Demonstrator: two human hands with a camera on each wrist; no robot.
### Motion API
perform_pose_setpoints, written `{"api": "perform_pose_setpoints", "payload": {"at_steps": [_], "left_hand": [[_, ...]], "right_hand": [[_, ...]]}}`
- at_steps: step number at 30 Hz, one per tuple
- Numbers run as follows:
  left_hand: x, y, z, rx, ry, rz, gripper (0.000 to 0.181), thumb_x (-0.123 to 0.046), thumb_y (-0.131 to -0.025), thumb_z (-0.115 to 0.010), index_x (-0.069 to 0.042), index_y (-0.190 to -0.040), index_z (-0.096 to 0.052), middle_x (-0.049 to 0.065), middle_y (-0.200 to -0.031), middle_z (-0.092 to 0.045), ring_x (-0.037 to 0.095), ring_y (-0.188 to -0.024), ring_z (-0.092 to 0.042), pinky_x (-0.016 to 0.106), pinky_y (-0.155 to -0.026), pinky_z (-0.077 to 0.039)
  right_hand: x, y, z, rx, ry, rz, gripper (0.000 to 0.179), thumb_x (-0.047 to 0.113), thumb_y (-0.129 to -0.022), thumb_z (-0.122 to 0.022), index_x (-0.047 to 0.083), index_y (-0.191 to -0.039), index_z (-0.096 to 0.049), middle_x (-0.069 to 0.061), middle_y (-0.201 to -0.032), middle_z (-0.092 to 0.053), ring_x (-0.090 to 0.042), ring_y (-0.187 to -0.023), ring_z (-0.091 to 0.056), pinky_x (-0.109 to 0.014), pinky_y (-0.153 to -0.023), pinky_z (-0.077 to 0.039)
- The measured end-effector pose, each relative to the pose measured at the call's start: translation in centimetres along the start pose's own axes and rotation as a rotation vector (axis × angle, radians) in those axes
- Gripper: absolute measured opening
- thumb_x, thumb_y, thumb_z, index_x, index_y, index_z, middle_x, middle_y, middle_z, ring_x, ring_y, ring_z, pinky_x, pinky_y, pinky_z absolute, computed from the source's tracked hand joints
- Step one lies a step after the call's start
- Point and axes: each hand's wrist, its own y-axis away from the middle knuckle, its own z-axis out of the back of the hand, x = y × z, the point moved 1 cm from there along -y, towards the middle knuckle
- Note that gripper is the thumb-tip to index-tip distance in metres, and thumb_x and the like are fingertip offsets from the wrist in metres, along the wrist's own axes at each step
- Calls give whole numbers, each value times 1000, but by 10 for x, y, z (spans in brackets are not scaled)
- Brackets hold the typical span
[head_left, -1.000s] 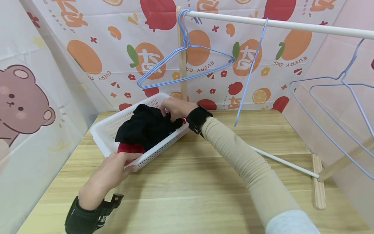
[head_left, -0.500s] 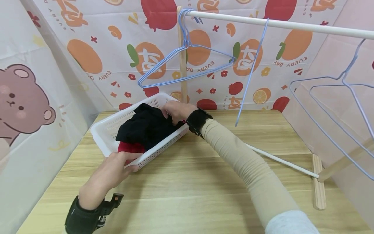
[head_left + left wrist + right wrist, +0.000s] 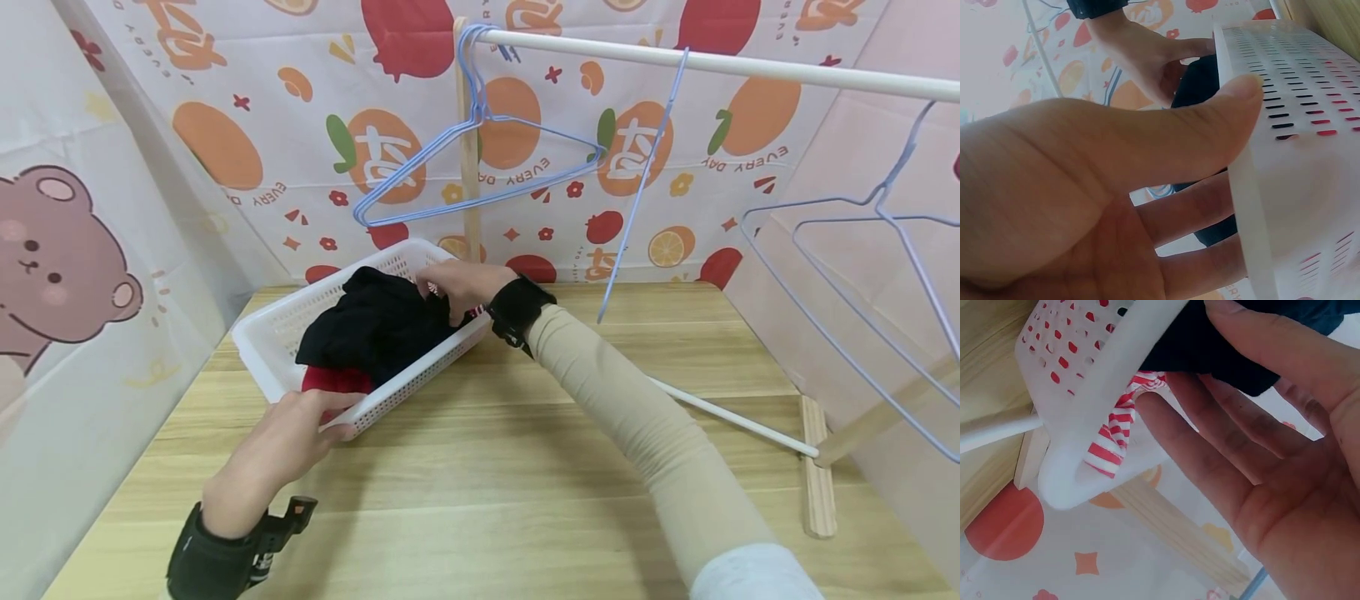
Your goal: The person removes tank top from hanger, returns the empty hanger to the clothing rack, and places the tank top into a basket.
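A white perforated plastic basket (image 3: 420, 377) stands slanted on the wooden tabletop. Inside it lies a crumpled black garment (image 3: 367, 329) with red cloth (image 3: 335, 380) showing under its near end. My left hand (image 3: 296, 429) grips the basket's near corner, thumb outside the wall and fingers inside the rim. At the far end my right hand (image 3: 463, 286) pinches the edge of the black garment, thumb on top and fingers beneath. Red-and-white striped cloth (image 3: 1113, 434) shows below those fingers in the right wrist view. The garment's full shape is hidden in its folds.
Over the table runs a white rod (image 3: 720, 68) of a wooden-legged rack. Several blue hangers (image 3: 420, 158) hang bunched at its left end, a single hanger (image 3: 645, 187) mid-rod, and more hangers (image 3: 885, 218) at right. A lower white bar (image 3: 735, 417) meets a wooden foot (image 3: 817, 475).
My right hand has moved slightly to the right, still at the black garment's far edge. My left hand and the basket have kept their place.
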Motion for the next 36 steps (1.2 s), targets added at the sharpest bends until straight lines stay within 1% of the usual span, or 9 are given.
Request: {"api": "perform_pose_setpoints", "payload": {"at_steps": [4,8,11,15,18,23,27,32,36], "left_hand": [[0,0,0,1,1,1,42,-12,-86,-82,-11,-127,-74,13,-102,-71,24,-82,-56,32,-61,-40],[0,0,-1,-4,3,-2,41,-12,-86,-82,-11,-126,-74,12,-101,-71,24,-82,-55,32,-61,-39],[0,0,-1,-4,3,-2,41,-12,-86,-82,-11,-126,-74,12,-101,-71,24,-82,-55,32,-61,-39],[0,0,0,-5,1,-2,41,-12,-86,-82,-10,-126,-74,12,-101,-71,24,-82,-56,32,-61,-40],[0,0,0,-9,-1,-5,40,-12,-86,-82,-11,-125,-74,13,-102,-72,24,-82,-57,32,-62,-41],[0,0,0,-2,0,1,41,-12,-86,-82,-11,-126,-74,13,-102,-71,24,-82,-56,32,-61,-40],[0,0,0,2,5,3,42,-12,-86,-82,-10,-126,-74,13,-102,-71,24,-83,-55,32,-61,-39],[0,0,0,14,8,12,43,-13,-86,-82,-10,-128,-73,13,-101,-70,24,-82,-55,32,-60,-39],[1,-1,0,18,10,16,43,-13,-86,-83,-9,-128,-73,13,-101,-70,25,-83,-55,32,-60,-39]], "right_hand": [[-3,6,3,2,-16,11,67,9,-84,-85,14,-139,-47,-14,-132,-59,-25,-119,-56,-39,-100,-53],[-5,12,7,6,-26,-2,77,9,-85,-85,17,-149,-42,-16,-136,-59,-26,-123,-56,-42,-102,-52],[-6,16,10,14,-20,-7,82,10,-86,-84,18,-153,-38,-17,-140,-58,-27,-127,-56,-43,-104,-52],[-7,21,12,20,-13,-13,84,11,-86,-84,19,-155,-37,-16,-144,-55,-30,-133,-55,-43,-106,-52],[-8,24,13,20,-29,-24,83,10,-87,-83,19,-155,-37,-16,-146,-54,-32,-136,-54,-43,-107,-51],[-10,28,12,13,-43,-24,82,9,-88,-82,20,-156,-37,-16,-144,-56,-33,-136,-53,-44,-107,-51],[-11,30,10,-1,-40,-26,81,11,-88,-83,22,-155,-39,-17,-142,-57,-33,-132,-55,-45,-107,-51],[-13,33,7,-11,-37,-28,81,14,-87,-84,22,-155,-41,-15,-139,-58,-29,-121,-57,-44,-103,-52],[-17,36,5,-19,-36,-24,82,15,-85,-85,21,-154,-42,-16,-140,-56,-29,-120,-55,-44,-102,-52]]}}
